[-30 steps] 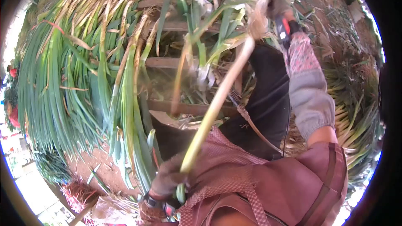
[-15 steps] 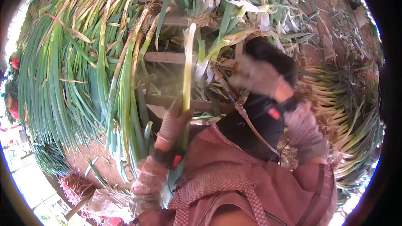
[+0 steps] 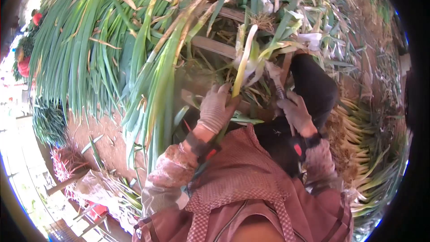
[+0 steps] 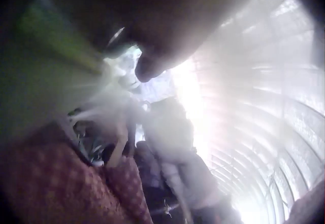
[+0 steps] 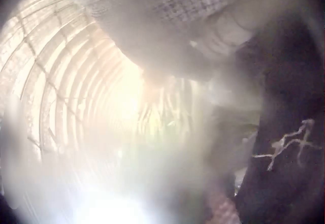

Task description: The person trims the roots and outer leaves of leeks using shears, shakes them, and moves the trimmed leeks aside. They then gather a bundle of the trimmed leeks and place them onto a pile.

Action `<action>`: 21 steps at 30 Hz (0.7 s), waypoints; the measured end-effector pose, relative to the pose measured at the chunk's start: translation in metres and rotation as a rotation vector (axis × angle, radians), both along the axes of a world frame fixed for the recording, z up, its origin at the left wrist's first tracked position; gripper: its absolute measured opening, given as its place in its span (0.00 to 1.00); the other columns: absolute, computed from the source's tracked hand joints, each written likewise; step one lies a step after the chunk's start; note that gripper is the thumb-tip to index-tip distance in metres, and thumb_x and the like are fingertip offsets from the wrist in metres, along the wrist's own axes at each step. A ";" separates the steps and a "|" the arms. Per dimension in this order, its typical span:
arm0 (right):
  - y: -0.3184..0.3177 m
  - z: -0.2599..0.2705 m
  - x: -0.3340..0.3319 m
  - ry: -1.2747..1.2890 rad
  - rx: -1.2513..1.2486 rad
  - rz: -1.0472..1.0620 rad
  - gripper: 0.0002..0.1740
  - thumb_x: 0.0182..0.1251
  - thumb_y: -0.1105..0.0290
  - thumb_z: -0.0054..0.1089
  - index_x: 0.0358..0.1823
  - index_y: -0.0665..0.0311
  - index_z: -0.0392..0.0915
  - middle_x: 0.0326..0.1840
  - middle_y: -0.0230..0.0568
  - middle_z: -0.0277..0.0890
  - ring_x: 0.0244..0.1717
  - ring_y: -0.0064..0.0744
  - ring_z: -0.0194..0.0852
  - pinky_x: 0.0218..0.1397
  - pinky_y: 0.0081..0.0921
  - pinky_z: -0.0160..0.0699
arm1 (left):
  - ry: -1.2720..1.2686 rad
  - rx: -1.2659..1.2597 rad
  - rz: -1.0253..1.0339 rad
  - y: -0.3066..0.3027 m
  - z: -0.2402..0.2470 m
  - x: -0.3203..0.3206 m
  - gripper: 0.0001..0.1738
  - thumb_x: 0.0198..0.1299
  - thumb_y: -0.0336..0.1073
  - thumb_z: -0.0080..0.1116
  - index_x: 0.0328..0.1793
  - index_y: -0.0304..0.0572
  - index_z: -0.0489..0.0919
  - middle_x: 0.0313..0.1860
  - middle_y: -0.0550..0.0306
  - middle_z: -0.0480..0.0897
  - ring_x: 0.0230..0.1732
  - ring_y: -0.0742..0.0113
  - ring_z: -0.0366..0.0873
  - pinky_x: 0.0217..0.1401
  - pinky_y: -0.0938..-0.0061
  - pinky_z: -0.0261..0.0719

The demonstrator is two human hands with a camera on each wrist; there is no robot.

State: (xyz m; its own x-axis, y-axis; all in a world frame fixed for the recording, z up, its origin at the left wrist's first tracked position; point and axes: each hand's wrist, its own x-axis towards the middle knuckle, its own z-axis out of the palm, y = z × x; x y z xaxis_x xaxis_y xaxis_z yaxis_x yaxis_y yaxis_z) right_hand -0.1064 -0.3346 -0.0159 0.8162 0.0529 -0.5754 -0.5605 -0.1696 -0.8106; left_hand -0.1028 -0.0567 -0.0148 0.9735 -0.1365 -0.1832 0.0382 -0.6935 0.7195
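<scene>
Right hand has moved onto the hose nozzle, fingers curled round it.
Left hand grips stalk below white end: likely light, bruisable; sound hold.

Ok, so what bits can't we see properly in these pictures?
Head view: part of the onion stalk, covered by the left grip.
Head view: part of the hose, covered by the right grip.
Head view: the big onion pile, cut off by the top edge.
Left wrist view: what the fingers are doing, lost in dark blur.
Right wrist view: most of the scene, washed out by glare and haze.
</scene>
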 end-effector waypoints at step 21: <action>0.090 0.024 0.030 -0.449 0.108 0.428 0.33 0.64 0.66 0.64 0.69 0.69 0.66 0.47 0.47 0.80 0.45 0.40 0.82 0.50 0.30 0.79 | 0.004 -0.687 0.022 0.022 0.059 0.060 0.14 0.70 0.38 0.57 0.50 0.32 0.77 0.37 0.50 0.83 0.39 0.60 0.83 0.44 0.68 0.80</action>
